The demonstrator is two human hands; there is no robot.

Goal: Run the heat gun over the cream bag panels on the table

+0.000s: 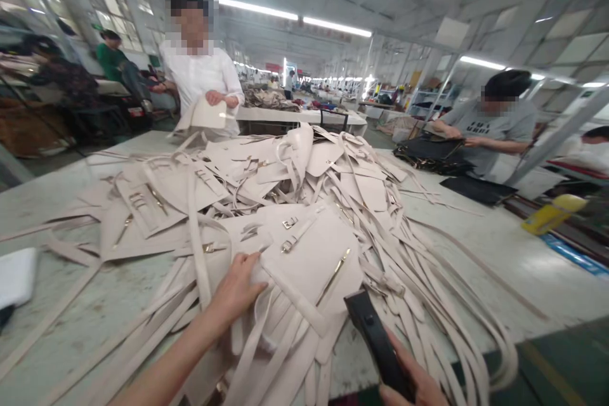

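Observation:
My left hand (242, 285) is closed on the upper left edge of a beige leather bag piece (316, 247), which has small gold buckles and a gold zipper. In my right hand (413, 374) is a black handheld tool (375, 333), long and blunt-ended, shaped rather like a hair clipper. Its front end points up and left, close to the right edge of the bag piece. Long beige straps (428, 266) trail from the pile on the right, and more hang below my left hand.
A pile of beige bag pieces (266, 165) covers the table's middle. A person in white (200, 76) across the table handles another piece. At right, a person in grey (499, 120) works on black pieces (432, 152). A yellow object (554, 212) lies near the right edge.

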